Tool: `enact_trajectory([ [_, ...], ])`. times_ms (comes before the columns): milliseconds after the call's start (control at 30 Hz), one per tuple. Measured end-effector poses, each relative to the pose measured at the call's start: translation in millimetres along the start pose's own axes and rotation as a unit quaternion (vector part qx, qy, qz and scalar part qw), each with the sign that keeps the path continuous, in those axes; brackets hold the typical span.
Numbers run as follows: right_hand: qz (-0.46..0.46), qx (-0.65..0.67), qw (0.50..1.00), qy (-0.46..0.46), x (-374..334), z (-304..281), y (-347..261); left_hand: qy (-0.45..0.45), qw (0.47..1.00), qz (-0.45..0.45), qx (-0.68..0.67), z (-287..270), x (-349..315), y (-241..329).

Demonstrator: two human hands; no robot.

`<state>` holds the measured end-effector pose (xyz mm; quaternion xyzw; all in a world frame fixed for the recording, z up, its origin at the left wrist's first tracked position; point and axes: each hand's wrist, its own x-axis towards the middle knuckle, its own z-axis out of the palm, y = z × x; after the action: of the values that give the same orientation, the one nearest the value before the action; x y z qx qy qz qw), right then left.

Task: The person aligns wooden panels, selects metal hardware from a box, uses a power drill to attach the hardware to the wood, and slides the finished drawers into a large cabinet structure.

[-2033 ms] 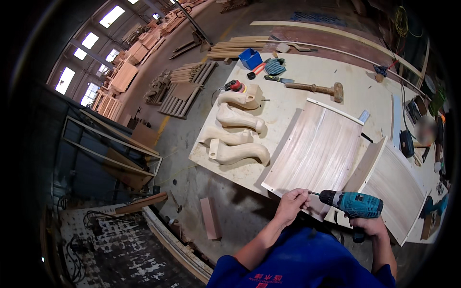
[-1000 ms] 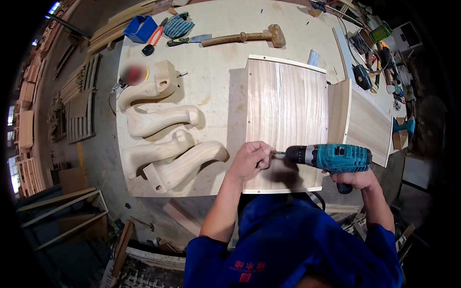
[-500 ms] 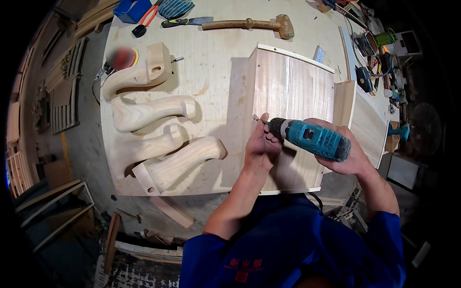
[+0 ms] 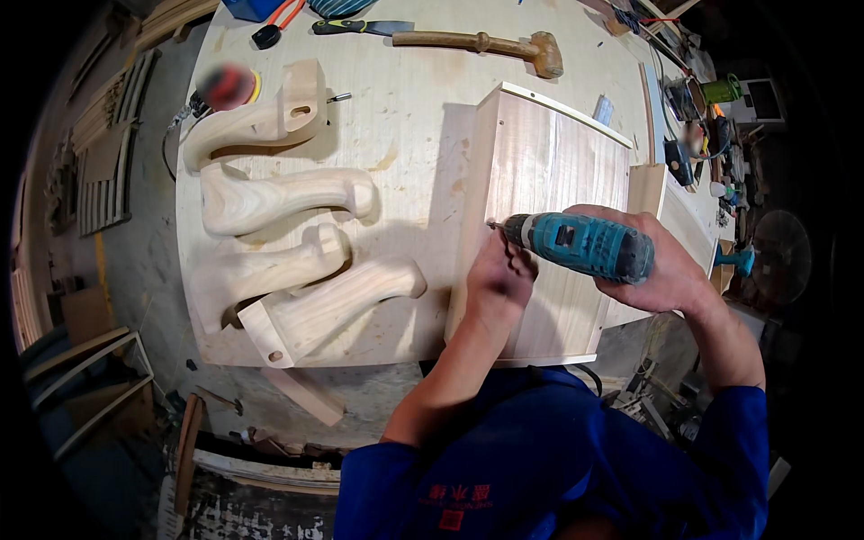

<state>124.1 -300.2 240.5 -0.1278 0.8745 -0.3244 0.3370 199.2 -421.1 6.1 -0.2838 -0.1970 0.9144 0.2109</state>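
A teal and black cordless drill [image 4: 585,245] lies across a pale wooden drawer-like box [image 4: 549,162], its bit pointing left at the box's left edge. Wrapped round the drill's rear and grip is my right hand [image 4: 666,270]. Just below the chuck, my left hand [image 4: 502,274] has its fingers curled together close to the bit tip. Whatever those fingers pinch, perhaps something small, is hidden. A small dark screw hole or head shows near the box's top left corner. The box rests flat on the workbench [image 4: 405,117].
Several carved curved wooden legs [image 4: 288,193] lie on the bench's left side. A red sander [image 4: 225,87] sits behind them. At the far edge are a wooden mallet [image 4: 544,56] and a putty knife [image 4: 360,28]. Tools clutter the right side, near a fan [image 4: 783,243].
The drill has turned a little toward level, and its bit now meets the box's left edge. My left fingers have drawn slightly down from the tip. The whole view has shifted a bit.
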Motion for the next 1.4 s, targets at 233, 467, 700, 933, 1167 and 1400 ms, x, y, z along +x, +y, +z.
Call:
enact_trajectory([
  [233, 0.037, -0.069, 0.996, -0.041, 18, -6, -23, 0.094, 0.311, 0.459, 0.827, 31, -42, 13],
  [467, 0.049, -0.089, 0.994, -0.051, 20, -6, -22, 0.062, 0.406, 0.365, 0.835, -3, -28, 24],
  [700, 0.029, -0.096, 0.993, -0.059, 24, -8, -27, 0.050, 0.416, 0.378, 0.826, -9, -24, 23],
  [933, 0.017, -0.112, 0.992, -0.050, 32, -5, -28, 0.040, 0.426, 0.377, 0.822, -8, -25, 29],
  [1167, -0.041, -0.144, 0.987, -0.060, 34, -9, -30, 0.039, 0.419, 0.376, 0.826, 5, -32, 32],
  [1400, -0.024, -0.226, 0.969, -0.101, 40, -12, -8, 0.035, 0.491, 0.354, 0.795, 6, -29, 13],
])
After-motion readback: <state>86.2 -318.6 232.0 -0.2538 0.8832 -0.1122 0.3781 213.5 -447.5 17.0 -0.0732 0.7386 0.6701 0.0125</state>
